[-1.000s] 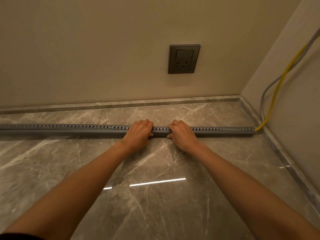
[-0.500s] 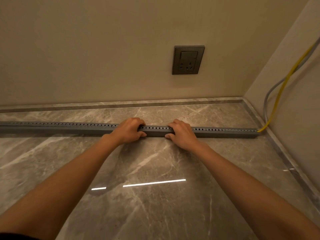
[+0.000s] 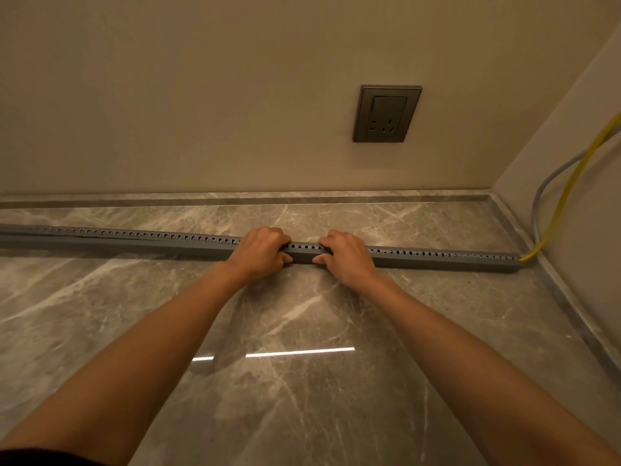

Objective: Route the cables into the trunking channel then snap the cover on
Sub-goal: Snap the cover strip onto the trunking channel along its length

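Observation:
A long grey slotted trunking channel (image 3: 134, 239) lies across the marble floor from the left edge to the right wall. Its cover sits on top; at the far left a dark gap shows along the cover's edge. My left hand (image 3: 260, 252) and my right hand (image 3: 346, 257) grip the trunking side by side near its middle, fingers curled over the top and thumbs on the near face. A yellow cable (image 3: 568, 190) and a grey cable (image 3: 544, 193) come down the right wall and enter the channel's right end (image 3: 512, 262).
A dark wall socket (image 3: 386, 113) is set in the back wall above the hands. A marble skirting (image 3: 235, 198) runs along the back wall and the right wall. Glossy marble floor (image 3: 302, 381) spreads in front of the trunking.
My left hand slid left along the trunking, then came back close to the right hand. The right hand stayed on the trunking. The view shifted slightly.

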